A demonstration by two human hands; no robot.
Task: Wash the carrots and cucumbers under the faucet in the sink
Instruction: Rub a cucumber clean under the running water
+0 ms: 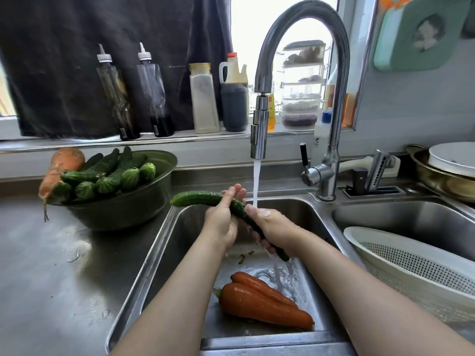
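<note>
Grip — L hand (221,222) + R hand (273,227) hold cucumber (195,198) under faucet (259,134).

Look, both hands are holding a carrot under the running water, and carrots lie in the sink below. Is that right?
Not quite. The left hand and the right hand hold a cucumber, not a carrot, under the running water. The carrots do lie in the sink below. The head view shows it.

Bowl (123,209) left of the sink (164,242), carrots (262,301) in it, colander (411,263) to its right
</note>
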